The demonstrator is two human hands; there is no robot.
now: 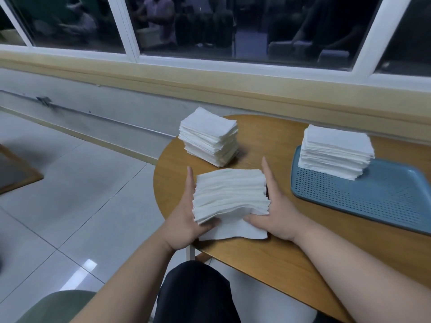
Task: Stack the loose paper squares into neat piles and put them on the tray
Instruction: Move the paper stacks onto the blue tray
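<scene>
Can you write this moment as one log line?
left hand + right hand: pressing near pile sides | tray pile: on tray | far pile: on table

bare tabletop [268, 141] between pile [210, 136] and tray [373, 199]

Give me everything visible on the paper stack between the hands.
The paper stack is white, soft-looking squares, many sheets thick, with wavy edges. It sits on the wooden table, off the tray. Its bottom sheet sticks out toward the person. The left hand and right hand press flat against its sides.
</scene>
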